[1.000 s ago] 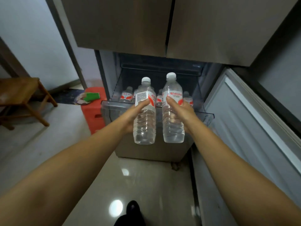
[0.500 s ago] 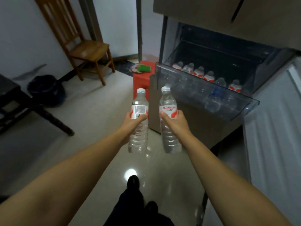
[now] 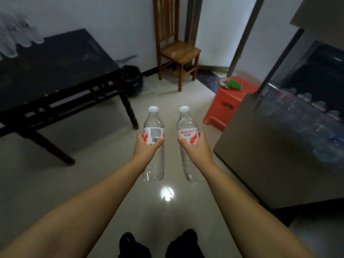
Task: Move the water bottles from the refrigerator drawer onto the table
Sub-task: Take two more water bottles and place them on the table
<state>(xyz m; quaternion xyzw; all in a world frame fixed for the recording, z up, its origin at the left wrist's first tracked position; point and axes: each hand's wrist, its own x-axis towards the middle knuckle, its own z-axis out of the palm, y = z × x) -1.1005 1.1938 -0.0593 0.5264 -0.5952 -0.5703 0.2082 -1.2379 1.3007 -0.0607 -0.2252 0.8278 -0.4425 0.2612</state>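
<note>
Both hands are gripping upright water bottles at the label, the left hand [image 3: 149,148] holding the left bottle [image 3: 153,127] and the right hand [image 3: 195,148] the right bottle [image 3: 187,127], side by side above the floor, with the black table [image 3: 55,71] lying to their left and the refrigerator drawer [image 3: 297,116] sitting open to their right.

Right bottle [image 3: 188,135] label — "Wahaha" (smaller print blurred).
</note>
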